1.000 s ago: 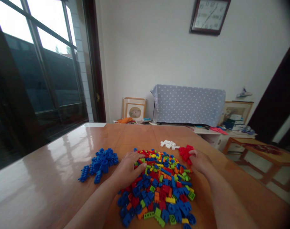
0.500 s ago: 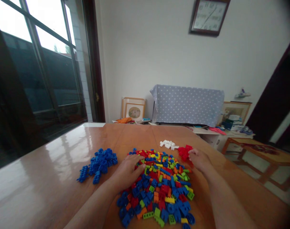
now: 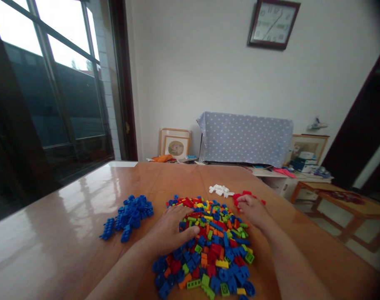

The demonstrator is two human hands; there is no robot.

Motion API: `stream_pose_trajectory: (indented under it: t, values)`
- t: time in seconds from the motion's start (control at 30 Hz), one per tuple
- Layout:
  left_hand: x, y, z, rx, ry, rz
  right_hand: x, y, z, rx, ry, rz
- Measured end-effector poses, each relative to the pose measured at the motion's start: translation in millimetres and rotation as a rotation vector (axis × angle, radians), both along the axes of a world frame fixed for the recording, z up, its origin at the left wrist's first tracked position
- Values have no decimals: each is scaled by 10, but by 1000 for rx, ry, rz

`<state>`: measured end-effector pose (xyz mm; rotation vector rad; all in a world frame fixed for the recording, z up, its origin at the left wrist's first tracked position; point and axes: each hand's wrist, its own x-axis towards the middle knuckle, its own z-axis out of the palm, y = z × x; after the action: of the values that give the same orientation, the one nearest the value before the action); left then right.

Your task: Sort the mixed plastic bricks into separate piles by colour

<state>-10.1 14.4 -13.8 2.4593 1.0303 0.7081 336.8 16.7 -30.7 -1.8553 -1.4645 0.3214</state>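
Observation:
A large mixed heap of toy building bricks point(image 3: 215, 250) in blue, red, green, yellow and orange lies in front of me. Over its left side rests my left hand point(image 3: 172, 229), open, its thumb spread away from the other fingers; it covers some bricks. My right hand point(image 3: 254, 210) is beyond the heap's right edge, beside a small group of red bricks point(image 3: 246, 194) that it partly hides. Its fingers are loosely stretched leftward and apart, with nothing seen in them. White bricks point(image 3: 220, 190) lie just left of the red ones.
To the left, a separate pile of blue bricks point(image 3: 132, 214) sits on the glossy wooden table point(image 3: 67, 250). Behind the table stands a low cabinet point(image 3: 279, 183) with a cloth-covered object point(image 3: 246, 137). A wooden stool point(image 3: 343, 200) is at the right.
My right hand has moved a little left and its fingers have loosened from a curl. The red bricks now extend further right. My left hand has slid slightly nearer me, thumb spread wider.

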Motion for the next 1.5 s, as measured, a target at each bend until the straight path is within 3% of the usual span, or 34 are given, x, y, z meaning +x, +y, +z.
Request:
stream_pose_trajectory:
  t: [0.2, 0.37, 0.67, 0.83, 1.0, 1.2, 1.37, 1.5]
  values:
    - [-16, -94, 60, -75, 119, -127, -470, -147, 102, 31, 6, 441]
    - [16, -79, 1, -108, 185, -119, -546, -262, 145, -55, -56, 582]
    - [64, -10, -127, -31, 113, -66, -683, -201, 29, -28, -78, 544]
    - [97, -31, -60, -22, 30, -115, -759, -203, 51, -79, 239, 578]
    - [107, -37, -71, -30, -13, -124, -762, -197, 127, -100, 466, 485]
    - [113, -36, -69, -26, -40, -139, -584, -145, 89, -50, 236, 325]
    - [127, -56, -47, 1, -29, -149, -604, -165, 74, -111, 31, 375]
    - [143, -69, -33, -4, -44, -144, -770, -244, 153, -121, 58, 509]
